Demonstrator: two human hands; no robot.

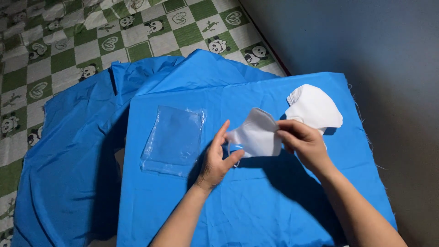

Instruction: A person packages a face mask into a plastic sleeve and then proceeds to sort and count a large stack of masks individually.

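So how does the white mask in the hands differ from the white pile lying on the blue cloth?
The mask is a single piece, while the pile is a fanned stack of many. The mask is lifted off the blue cloth, pinched between the left hand and the right hand; the pile rests on the cloth, untouched. The mask shows a thin loop at its left end; none shows on the pile. Both are white with the same curved, folded shape.

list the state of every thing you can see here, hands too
white mask: folded flat, held up between both hands
left hand: thumb and fingertips pinching the mask's left end
right hand: gripping the mask's right end
stack of white masks: piled, fanned at the top, lying on the cloth
clear plastic bag: flat, looks empty, on the cloth
blue cloth: spread out, creased, rumpled at the left
panda-print sheet: spread beneath
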